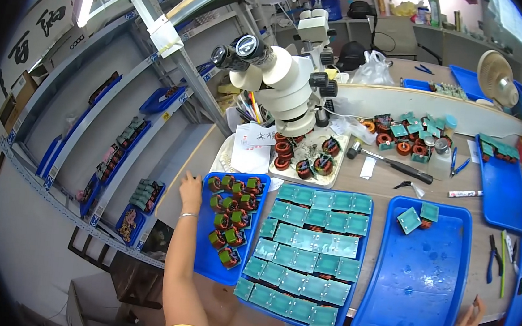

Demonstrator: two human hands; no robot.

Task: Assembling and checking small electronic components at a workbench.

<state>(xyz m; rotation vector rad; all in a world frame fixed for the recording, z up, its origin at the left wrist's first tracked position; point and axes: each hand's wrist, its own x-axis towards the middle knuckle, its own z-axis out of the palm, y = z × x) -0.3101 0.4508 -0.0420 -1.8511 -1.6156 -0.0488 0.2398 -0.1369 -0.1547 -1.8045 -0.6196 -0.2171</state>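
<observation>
My left hand (191, 189) rests at the table's left edge beside a blue tray (204, 263), fingers stretched out and holding nothing I can see. That tray holds several copper coils with green tops (230, 205). Close to its right, a second blue tray (347, 316) is covered by rows of teal circuit boards (313, 242) with coils showing between them. My right hand (468, 319) hovers at the lower right corner of a third blue tray (418, 282), fingers apart and nothing visible in them. Near that tray's top lie two teal boards on coils (419, 219).
A white microscope (280, 84) stands behind the trays, with bare coils (323, 163) on its base. To its right are a hammer (397, 165), a pile of coils and boards (409, 132) and pliers (492, 261). Shelves (119, 150) rise at the left; a fan (498, 78) stands far right.
</observation>
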